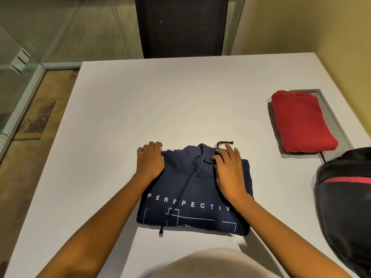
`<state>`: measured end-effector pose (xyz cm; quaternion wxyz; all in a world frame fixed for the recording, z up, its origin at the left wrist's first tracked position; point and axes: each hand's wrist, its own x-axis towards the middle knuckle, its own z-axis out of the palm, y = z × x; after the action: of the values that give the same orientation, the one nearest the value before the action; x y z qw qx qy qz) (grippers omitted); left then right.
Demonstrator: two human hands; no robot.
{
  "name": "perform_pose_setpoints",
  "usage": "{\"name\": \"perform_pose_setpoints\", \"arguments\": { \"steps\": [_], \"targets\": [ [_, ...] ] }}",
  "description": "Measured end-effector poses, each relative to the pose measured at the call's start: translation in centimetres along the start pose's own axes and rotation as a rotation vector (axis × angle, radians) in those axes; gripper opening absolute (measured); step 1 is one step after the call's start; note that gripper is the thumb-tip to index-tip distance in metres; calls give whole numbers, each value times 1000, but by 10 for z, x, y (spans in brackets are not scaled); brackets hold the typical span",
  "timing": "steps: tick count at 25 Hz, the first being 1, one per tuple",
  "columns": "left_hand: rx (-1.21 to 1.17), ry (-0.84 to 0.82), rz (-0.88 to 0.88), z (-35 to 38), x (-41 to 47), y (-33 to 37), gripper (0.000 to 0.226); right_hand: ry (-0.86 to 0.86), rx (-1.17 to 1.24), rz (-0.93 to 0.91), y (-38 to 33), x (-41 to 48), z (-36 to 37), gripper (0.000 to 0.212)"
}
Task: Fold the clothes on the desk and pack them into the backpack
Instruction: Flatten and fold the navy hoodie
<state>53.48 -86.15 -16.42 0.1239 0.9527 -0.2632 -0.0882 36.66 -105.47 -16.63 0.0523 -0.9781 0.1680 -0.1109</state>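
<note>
1 blue hoodie [192, 197], folded, near middle of white desk [140, 107] | 2 hands on it: left hand [150, 160] on its far left corner, fingers bent, cannot tell if it grips; right hand [228, 171] flat, fingers straight, holding nothing | 1 red folded cloth [303, 121] far right | 1 black backpack [345, 207] near right

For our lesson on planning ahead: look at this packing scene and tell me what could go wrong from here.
1. The long drawstring trails across the navy hoodie past its near edge; it might snag when lifted.
2. The left hand and right hand rest only on its far end, so the fold may loosen when picked up.
</note>
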Motion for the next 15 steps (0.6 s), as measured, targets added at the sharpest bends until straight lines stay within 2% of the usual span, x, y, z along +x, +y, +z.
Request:
{"name": "perform_pose_setpoints", "arguments": {
  "steps": [2, 4, 7, 10, 12, 15],
  "targets": [
    [-91, 189, -42, -5, -20, 10, 40, 88, -19, -20, 5, 4, -10, 15],
    [-148, 278, -78, -14, -44, 25, 32, 130, -50, -22, 3, -2, -26, 18],
    [-222, 181, -6, -18, -84, 44, 6, 80, -69, 46, -11, -21, -52, 23],
    [-339, 3, -30, -13, -116, 55, 16, 1, 43, 79, -28, -40, -65, 15],
    [-349, -41, -103, -11, -126, 60, 19, -94, 206, 93, -40, -51, -67, 12],
    [-341, -80, -162, -17, -126, 66, 11, -293, 458, 107, -54, -61, -60, 29]
  ]
}}
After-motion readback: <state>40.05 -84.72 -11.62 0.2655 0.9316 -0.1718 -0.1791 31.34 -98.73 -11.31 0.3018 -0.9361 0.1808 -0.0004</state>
